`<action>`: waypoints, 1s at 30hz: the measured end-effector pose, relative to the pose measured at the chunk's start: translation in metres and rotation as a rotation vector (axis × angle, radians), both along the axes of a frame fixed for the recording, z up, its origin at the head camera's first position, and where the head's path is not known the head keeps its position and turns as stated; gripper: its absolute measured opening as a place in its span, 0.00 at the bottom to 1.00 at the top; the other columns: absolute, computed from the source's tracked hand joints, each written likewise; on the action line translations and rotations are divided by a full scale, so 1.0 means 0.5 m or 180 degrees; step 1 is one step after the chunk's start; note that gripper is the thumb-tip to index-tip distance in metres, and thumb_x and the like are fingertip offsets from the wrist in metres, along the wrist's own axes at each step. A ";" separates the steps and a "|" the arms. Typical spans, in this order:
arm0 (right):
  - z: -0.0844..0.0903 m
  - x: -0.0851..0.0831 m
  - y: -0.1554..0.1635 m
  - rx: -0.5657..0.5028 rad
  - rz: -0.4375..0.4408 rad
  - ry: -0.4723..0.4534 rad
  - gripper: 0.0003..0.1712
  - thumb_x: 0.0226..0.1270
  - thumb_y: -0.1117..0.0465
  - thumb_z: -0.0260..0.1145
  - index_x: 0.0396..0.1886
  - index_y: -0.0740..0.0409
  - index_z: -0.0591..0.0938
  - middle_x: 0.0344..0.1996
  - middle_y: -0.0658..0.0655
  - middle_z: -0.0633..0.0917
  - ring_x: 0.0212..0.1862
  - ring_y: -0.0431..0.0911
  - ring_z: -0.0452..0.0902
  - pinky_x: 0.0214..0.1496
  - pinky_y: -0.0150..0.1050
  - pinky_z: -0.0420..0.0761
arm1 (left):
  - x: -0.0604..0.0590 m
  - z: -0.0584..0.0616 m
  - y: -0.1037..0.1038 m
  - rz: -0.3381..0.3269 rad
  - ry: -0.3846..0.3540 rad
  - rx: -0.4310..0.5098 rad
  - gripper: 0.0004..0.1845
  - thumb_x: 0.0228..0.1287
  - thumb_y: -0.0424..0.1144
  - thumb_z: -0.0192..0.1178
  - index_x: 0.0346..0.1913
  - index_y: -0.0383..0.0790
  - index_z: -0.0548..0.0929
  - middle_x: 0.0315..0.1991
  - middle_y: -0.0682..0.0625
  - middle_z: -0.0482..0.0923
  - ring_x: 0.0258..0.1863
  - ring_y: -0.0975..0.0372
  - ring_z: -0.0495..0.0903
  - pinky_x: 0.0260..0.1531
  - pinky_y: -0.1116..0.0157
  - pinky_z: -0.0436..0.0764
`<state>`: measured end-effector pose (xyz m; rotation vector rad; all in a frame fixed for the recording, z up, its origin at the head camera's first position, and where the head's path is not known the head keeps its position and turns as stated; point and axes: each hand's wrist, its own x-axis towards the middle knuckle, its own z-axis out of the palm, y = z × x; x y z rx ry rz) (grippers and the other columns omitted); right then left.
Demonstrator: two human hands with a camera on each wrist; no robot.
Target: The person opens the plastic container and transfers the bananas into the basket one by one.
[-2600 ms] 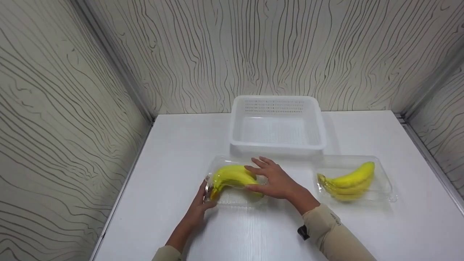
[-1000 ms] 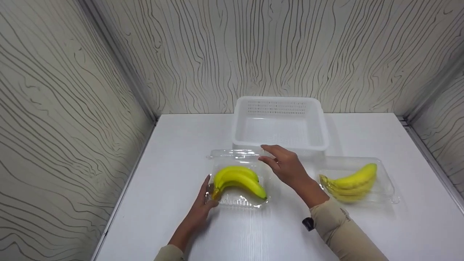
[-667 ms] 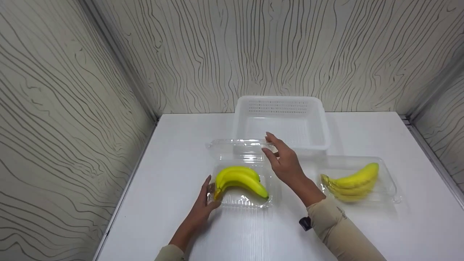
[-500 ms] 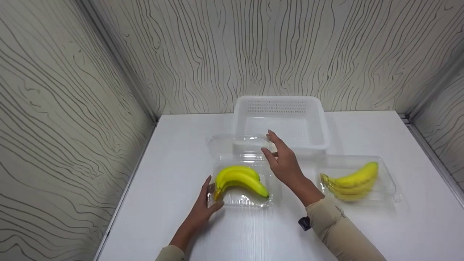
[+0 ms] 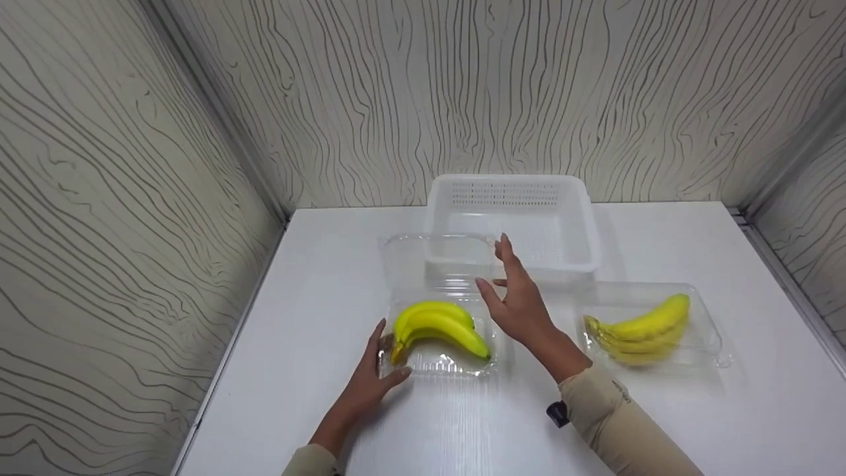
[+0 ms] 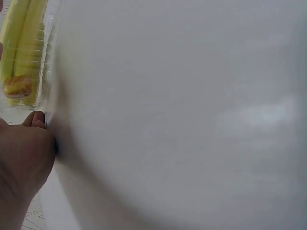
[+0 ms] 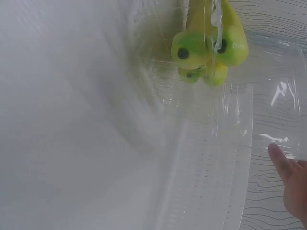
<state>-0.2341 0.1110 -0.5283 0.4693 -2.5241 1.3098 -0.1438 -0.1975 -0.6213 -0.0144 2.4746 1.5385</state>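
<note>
A clear plastic clamshell box (image 5: 456, 370) lies on the white table with its lid (image 5: 436, 254) raised toward the back. Inside its base rests a bunch of bananas (image 5: 439, 324), stem end at the left. My left hand (image 5: 363, 380) rests against the box's left end, fingers along the side and thumb by the front corner. At the lid's right edge is my right hand (image 5: 522, 304), fingers extended and thumb apart. In the right wrist view, the thumb (image 7: 280, 160) of that hand touches the clear lid or overlaps it; I cannot tell which.
A white perforated basket (image 5: 591, 254) stands at the back, partly behind the raised lid. To the right lies a second clear clamshell (image 5: 704, 330), shut, with bananas (image 5: 648, 330) inside. Patterned walls (image 5: 423, 99) bound the table at the back and sides.
The box's lid, earlier down over the bananas, has swung up and back. My right hand has moved up and back with it, its fingers now straighter. The left hand has barely moved.
</note>
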 end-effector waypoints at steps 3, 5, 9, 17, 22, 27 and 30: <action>-0.001 0.002 0.001 0.0014 -0.0054 -0.0060 0.51 0.80 0.53 0.66 0.90 0.49 0.46 0.84 0.60 0.65 0.82 0.56 0.68 0.65 0.52 0.87 | -0.001 -0.002 0.000 -0.0016 0.0023 0.0011 0.56 0.68 0.57 0.70 0.88 0.62 0.44 0.86 0.38 0.54 0.87 0.40 0.51 0.84 0.34 0.53; -0.002 0.004 0.001 0.0042 -0.0062 -0.0060 0.50 0.80 0.53 0.66 0.89 0.51 0.48 0.84 0.60 0.65 0.82 0.56 0.68 0.65 0.53 0.87 | -0.001 -0.004 0.000 -0.0017 0.0022 0.0019 0.56 0.68 0.56 0.71 0.88 0.62 0.44 0.86 0.38 0.54 0.87 0.40 0.51 0.84 0.35 0.53; -0.002 0.006 0.003 0.0078 -0.0067 -0.0015 0.47 0.79 0.54 0.67 0.88 0.55 0.53 0.84 0.61 0.65 0.81 0.57 0.69 0.65 0.54 0.86 | -0.001 -0.005 0.001 0.0018 -0.0032 0.0013 0.57 0.67 0.57 0.71 0.88 0.63 0.44 0.87 0.38 0.54 0.88 0.40 0.51 0.84 0.36 0.53; -0.004 0.012 0.006 0.0059 -0.0186 0.0063 0.49 0.78 0.55 0.68 0.88 0.53 0.52 0.80 0.61 0.69 0.77 0.56 0.72 0.67 0.52 0.86 | 0.000 -0.005 0.001 0.0063 -0.0053 -0.0003 0.56 0.66 0.58 0.71 0.88 0.66 0.44 0.88 0.40 0.52 0.88 0.39 0.49 0.83 0.33 0.52; -0.004 0.020 0.005 0.0035 -0.0348 0.0266 0.42 0.77 0.57 0.69 0.83 0.55 0.61 0.71 0.61 0.76 0.66 0.54 0.81 0.64 0.52 0.88 | 0.000 -0.005 0.001 0.0076 -0.0038 -0.0013 0.57 0.66 0.58 0.71 0.88 0.64 0.45 0.87 0.39 0.54 0.87 0.38 0.50 0.83 0.32 0.52; -0.009 0.027 -0.002 0.0119 -0.0450 0.0747 0.28 0.75 0.61 0.70 0.70 0.58 0.73 0.57 0.60 0.82 0.56 0.52 0.84 0.55 0.50 0.91 | 0.000 -0.004 0.002 0.0066 -0.0022 -0.0024 0.56 0.67 0.58 0.71 0.88 0.64 0.45 0.87 0.38 0.55 0.87 0.37 0.51 0.82 0.31 0.53; -0.016 0.030 -0.009 0.0229 -0.0387 0.1060 0.23 0.73 0.63 0.71 0.64 0.60 0.76 0.52 0.59 0.83 0.51 0.50 0.84 0.49 0.47 0.92 | 0.000 -0.005 0.002 0.0063 -0.0006 -0.0034 0.56 0.67 0.58 0.71 0.88 0.65 0.45 0.87 0.38 0.54 0.87 0.38 0.51 0.82 0.31 0.53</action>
